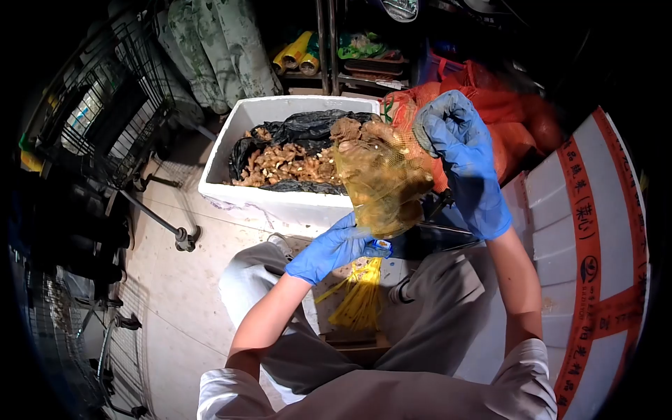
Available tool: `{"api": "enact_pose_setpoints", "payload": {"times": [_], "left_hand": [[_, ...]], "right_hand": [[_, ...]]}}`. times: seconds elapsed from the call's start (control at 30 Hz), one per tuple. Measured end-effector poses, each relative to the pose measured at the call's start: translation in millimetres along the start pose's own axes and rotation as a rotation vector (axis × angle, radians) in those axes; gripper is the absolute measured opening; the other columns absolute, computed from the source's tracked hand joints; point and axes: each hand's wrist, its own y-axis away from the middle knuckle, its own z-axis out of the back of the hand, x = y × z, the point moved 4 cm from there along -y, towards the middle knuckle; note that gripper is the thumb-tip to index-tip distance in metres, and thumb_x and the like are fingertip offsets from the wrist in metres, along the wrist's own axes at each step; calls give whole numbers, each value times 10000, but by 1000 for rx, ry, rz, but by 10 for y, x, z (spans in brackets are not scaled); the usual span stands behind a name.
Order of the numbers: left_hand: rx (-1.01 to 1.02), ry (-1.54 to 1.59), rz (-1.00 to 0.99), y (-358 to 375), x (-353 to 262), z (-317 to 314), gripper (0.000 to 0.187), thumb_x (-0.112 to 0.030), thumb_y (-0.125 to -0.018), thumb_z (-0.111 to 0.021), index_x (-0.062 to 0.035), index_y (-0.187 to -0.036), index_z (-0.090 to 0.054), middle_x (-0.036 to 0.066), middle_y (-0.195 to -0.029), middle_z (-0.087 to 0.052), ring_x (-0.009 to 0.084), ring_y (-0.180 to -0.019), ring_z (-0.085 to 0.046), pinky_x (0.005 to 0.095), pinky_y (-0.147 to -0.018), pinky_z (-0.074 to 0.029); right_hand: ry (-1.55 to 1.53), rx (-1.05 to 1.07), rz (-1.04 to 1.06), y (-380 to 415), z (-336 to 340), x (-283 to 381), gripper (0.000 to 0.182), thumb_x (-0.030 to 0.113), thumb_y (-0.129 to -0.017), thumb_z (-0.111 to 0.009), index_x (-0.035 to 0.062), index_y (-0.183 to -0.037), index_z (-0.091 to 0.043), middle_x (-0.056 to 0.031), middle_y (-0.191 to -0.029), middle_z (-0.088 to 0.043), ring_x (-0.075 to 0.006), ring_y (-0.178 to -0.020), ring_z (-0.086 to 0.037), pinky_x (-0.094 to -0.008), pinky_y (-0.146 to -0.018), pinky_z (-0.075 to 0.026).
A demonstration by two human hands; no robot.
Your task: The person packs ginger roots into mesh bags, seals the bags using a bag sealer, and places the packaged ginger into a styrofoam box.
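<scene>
A yellow mesh bag (388, 185) filled with knobbly brown ginger hangs in front of me, between my two blue-gloved hands. Its lower end is pinched in my left hand (329, 250), close to a small blue label (381, 246). My right hand (465, 161) is raised higher, its fingers curled closed at the bag's upper right edge; the glove's fingertips look soiled. Behind the bag stands a white foam box (280, 203) lined with black plastic (315, 129), holding loose ginger (287, 166). Below my left hand a bundle of empty yellow mesh bags (357, 297) hangs between my knees.
Red mesh sacks (514, 115) are piled behind my right hand. White foam boxes with red printed tape (584, 231) stand close on the right. Wire shopping carts (126, 119) line the left. A shelf at the back holds yellow rolls (297, 52) and a brown tray (374, 66).
</scene>
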Motion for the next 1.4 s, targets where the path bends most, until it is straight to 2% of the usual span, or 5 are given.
{"api": "enact_pose_setpoints", "payload": {"times": [0.2, 0.4, 0.83, 1.23, 1.4], "left_hand": [[-157, -503, 23, 172, -276, 43, 473, -58, -750, -517, -51, -1179, -319, 88, -1101, -430, 201, -951, -472, 337, -813, -413], [-455, -1600, -1108, 292, -947, -1013, 416, -188, -637, -659, -75, -999, -489, 70, -928, -424, 186, -880, -421, 275, -784, -351], [39, -2342, -596, 523, -276, -1121, 147, -101, -627, -516, -153, -750, -454, -7, -725, -472, 175, -452, -456, 265, -383, -364], [-82, -2138, 5, 844, -193, -174, 166, -130, -737, -518, -126, -901, -541, 42, -851, -545, 223, -816, -524, 292, -651, -442], [-30, -2139, -344, 711, -288, -441, 189, -103, -728, -523, -103, -916, -537, 44, -832, -540, 242, -644, -527, 309, -585, -434]], "right_hand": [[-130, 114, 120, -18, -28, 46, 67, 46, -783, -504, 56, -825, -452, 12, -704, -440, -46, -632, -407, -169, -577, -348], [-51, -10, -8, 151, 48, 85, 49, 62, -782, -487, 51, -816, -453, 18, -699, -441, -42, -631, -403, -156, -563, -328], [817, 263, 160, 713, 343, -234, 148, 24, -705, -543, -7, -848, -521, -141, -704, -546, -288, -638, -549, -308, -556, -438], [1069, 457, 208, 1397, 301, -1039, 236, 119, -691, -588, 63, -903, -499, -65, -865, -519, -241, -774, -513, -297, -671, -425], [1091, 503, 356, 1285, 282, -872, 105, 91, -721, -533, 79, -821, -506, -54, -829, -517, -216, -718, -513, -288, -631, -430]]}}
